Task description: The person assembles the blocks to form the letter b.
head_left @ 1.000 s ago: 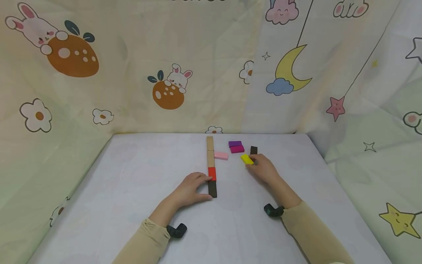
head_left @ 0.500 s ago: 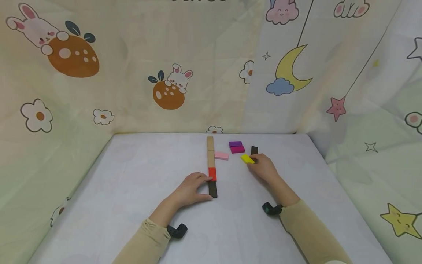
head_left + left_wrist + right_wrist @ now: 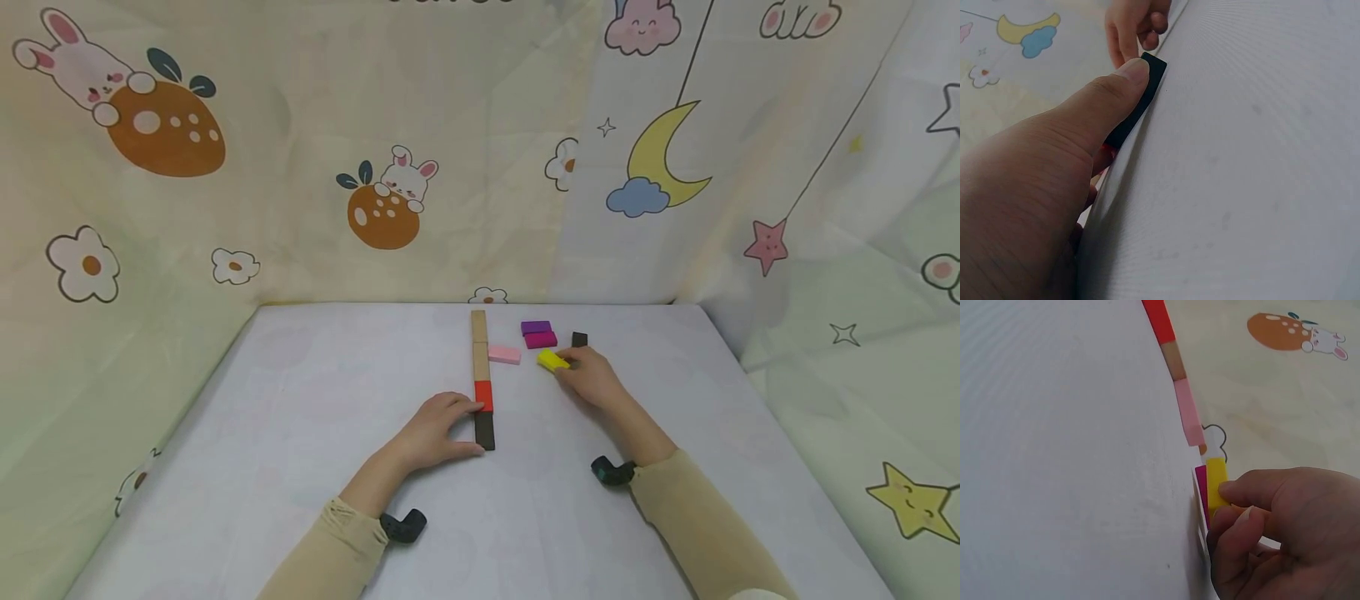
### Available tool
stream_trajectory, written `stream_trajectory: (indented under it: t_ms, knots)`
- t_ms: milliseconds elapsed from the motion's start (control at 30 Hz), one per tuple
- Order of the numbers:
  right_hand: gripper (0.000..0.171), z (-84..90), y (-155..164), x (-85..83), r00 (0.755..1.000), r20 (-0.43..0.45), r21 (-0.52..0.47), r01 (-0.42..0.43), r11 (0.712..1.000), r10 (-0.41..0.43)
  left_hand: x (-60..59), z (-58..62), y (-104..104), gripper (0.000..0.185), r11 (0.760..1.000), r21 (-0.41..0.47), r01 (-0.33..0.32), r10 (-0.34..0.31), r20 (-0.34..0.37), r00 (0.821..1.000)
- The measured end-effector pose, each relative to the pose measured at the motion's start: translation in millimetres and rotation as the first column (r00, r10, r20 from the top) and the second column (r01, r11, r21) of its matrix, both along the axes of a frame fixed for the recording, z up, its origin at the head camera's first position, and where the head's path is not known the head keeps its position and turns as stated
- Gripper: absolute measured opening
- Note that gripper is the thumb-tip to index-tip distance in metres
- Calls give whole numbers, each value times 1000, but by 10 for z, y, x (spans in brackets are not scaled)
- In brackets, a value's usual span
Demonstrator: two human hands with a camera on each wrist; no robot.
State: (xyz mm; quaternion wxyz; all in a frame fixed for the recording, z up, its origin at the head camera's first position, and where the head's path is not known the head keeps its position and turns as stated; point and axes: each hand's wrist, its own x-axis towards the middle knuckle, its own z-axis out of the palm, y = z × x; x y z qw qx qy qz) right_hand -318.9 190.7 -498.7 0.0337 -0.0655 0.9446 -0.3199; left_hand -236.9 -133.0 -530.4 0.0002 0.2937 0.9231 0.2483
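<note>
A yellow block (image 3: 552,360) is pinched between the thumb and fingers of my right hand (image 3: 592,377); the right wrist view also shows this yellow block (image 3: 1215,484). Partly behind that hand lies a dark block (image 3: 580,339). My left hand (image 3: 431,429) rests beside a row of blocks, its index finger touching the red block (image 3: 483,393) and its thumb at the near dark block (image 3: 484,432). Beyond the red one, two wooden blocks (image 3: 480,361) continue the row, end to end. A pink block (image 3: 505,355) juts rightward from the row's side.
A purple block (image 3: 536,327) and a magenta block (image 3: 540,340) lie together toward the back of the white table (image 3: 337,367). Printed cloth (image 3: 480,250) hangs behind and along the sides. Each wrist carries a small black device (image 3: 403,526).
My right hand has shifted slightly left, bringing the yellow block closer to the pink one and away from the dark block. The left hand and the row stay put.
</note>
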Motion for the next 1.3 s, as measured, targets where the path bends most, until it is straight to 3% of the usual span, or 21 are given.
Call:
stream_trajectory:
  t_ms: [633, 1033, 1300]
  knots:
    - [43, -43, -174, -122, 998, 36, -19, -58, 998, 59, -11, -12, 10, 74, 1000, -16, 2, -2, 5, 1000]
    - [44, 17, -231, -90, 995, 72, -79, -63, 995, 69, 15, 19, 15, 73, 999, -31, -19, 20, 39, 999]
    - [43, 8, -264, -88, 995, 78, -51, -53, 997, 57, 6, 3, 5, 74, 999, -27, -17, 18, 39, 999]
